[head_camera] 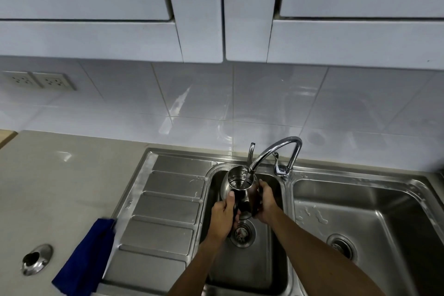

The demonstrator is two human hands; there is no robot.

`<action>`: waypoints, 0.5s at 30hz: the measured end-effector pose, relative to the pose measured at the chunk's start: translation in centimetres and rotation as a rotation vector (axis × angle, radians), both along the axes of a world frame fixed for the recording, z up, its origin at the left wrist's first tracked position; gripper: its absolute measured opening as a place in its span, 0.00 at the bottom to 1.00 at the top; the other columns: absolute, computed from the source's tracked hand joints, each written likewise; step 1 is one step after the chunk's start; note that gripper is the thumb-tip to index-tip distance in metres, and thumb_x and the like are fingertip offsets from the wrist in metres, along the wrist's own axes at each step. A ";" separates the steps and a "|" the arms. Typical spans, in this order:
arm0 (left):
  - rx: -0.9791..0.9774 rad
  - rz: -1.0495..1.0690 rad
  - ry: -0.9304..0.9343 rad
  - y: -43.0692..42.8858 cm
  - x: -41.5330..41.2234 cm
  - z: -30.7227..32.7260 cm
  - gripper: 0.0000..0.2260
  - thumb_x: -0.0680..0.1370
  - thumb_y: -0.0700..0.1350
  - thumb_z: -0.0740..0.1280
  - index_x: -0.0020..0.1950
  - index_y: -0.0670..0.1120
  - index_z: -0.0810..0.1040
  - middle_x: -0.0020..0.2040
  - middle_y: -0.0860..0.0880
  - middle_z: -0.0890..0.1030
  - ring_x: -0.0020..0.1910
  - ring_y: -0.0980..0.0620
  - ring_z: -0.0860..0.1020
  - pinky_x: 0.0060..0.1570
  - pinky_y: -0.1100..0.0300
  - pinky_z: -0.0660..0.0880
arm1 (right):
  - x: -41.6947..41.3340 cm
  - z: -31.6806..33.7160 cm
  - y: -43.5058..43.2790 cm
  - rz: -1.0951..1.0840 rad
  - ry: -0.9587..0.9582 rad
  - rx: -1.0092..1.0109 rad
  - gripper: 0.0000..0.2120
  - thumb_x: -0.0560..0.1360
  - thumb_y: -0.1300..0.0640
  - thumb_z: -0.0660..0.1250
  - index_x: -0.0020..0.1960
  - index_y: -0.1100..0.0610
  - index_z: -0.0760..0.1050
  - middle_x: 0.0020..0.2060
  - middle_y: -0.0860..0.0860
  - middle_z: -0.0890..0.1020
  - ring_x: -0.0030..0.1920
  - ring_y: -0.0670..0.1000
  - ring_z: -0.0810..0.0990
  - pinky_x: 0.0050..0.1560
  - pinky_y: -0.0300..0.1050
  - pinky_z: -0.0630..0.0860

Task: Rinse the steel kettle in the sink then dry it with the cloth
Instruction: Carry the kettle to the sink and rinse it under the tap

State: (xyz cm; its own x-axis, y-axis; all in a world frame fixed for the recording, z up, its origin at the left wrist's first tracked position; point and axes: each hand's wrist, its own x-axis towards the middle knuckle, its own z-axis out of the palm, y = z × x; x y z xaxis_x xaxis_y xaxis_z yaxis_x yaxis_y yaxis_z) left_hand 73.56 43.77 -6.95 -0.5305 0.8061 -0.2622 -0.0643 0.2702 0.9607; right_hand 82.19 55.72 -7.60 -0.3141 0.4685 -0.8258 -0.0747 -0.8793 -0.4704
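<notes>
Head view: holding steel kettle (236, 187) under tap (276, 154) over sink (249, 269), left hand (223, 217) and right hand (265, 202) both gripping it, risking wet-steel slippage.

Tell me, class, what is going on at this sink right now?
A person holds a steel kettle with both hands, left hand and right hand, over the smaller sink basin, its open top under the faucet spout. A blue cloth lies untouched on the counter, so drying has not begun.
</notes>
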 end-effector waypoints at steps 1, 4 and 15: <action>0.002 -0.004 0.001 0.0 0.0 0.0 0.27 0.84 0.54 0.56 0.30 0.42 0.76 0.23 0.46 0.74 0.21 0.51 0.71 0.24 0.61 0.70 | 0.0 0.1 -0.1 0.001 0.007 0.004 0.29 0.77 0.37 0.58 0.56 0.62 0.81 0.48 0.62 0.84 0.46 0.60 0.82 0.43 0.50 0.78; 0.004 -0.006 0.000 -0.1 -0.1 0.1 0.27 0.83 0.54 0.56 0.30 0.42 0.76 0.23 0.47 0.74 0.21 0.51 0.71 0.24 0.60 0.70 | -0.1 0.0 -0.1 -0.012 0.007 -0.007 0.30 0.76 0.36 0.60 0.58 0.62 0.80 0.51 0.63 0.84 0.49 0.61 0.82 0.45 0.51 0.80; 0.005 -0.041 0.031 0.0 -0.1 0.8 0.26 0.84 0.53 0.56 0.30 0.43 0.76 0.23 0.49 0.75 0.21 0.54 0.72 0.24 0.63 0.70 | 0.0 0.1 -0.1 0.019 0.040 0.003 0.30 0.78 0.37 0.56 0.58 0.62 0.80 0.47 0.61 0.83 0.45 0.59 0.80 0.42 0.48 0.76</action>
